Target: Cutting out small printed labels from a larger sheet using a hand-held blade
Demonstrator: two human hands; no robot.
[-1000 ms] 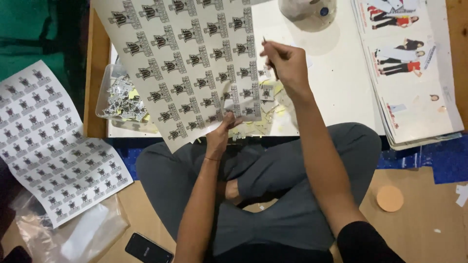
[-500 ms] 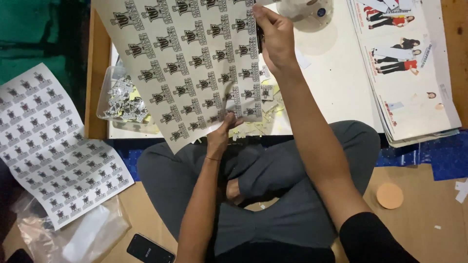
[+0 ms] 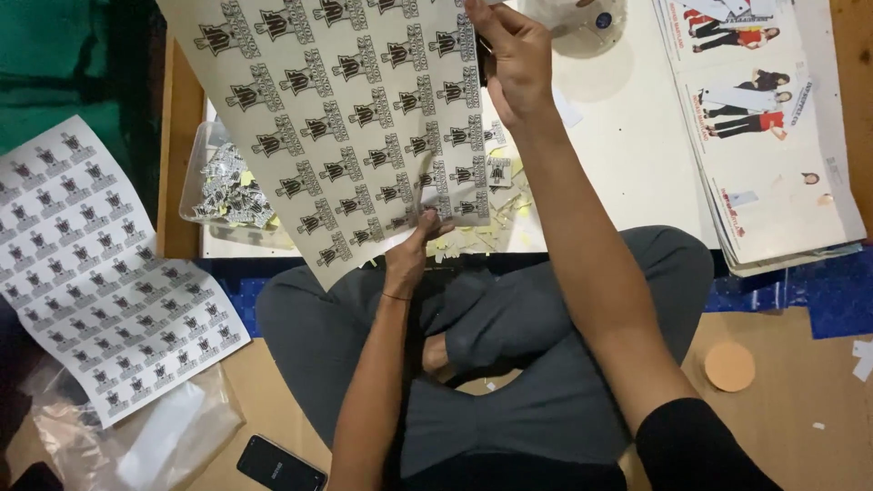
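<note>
- Our left hand (image 3: 411,255) pinches the bottom edge of the big sticker sheet (image 3: 346,118), thumb and fingers closed on the paper near its lower right corner.
- Our right hand (image 3: 514,59) is up at the sheet's right edge, fingers curled narrow around something dark and thin; likely a cutter or scissors, but we cannot tell which.
- The sheet is held up in the air, tilted, over the low white table (image 3: 627,155); it covers most of the table's left half.
- Risk, as we judge it: the sheet is floppy and held at only two spots, so it may sag or twist and a cut could drift into a printed sticker.
- Risk: left fingers sit close under the right edge line; a slip downward could reach them.
- Risk: yellowish paper scraps (image 3: 482,232) lie at the table's near edge above our lap; a brush from the sheet could sweep them off.
- Clear tray of cut stickers (image 3: 223,186) is just beside the sheet's left side, partly hidden behind it.
- Room: bare table to the right of our right hand, up to the stack of printed figure sheets (image 3: 773,145) overhanging the right edge.
- Floor left holds a second sticker sheet (image 3: 100,273), plastic bags (image 3: 145,436) and a phone (image 3: 280,464); a round tan disc (image 3: 729,366) is well apart on the right.
</note>
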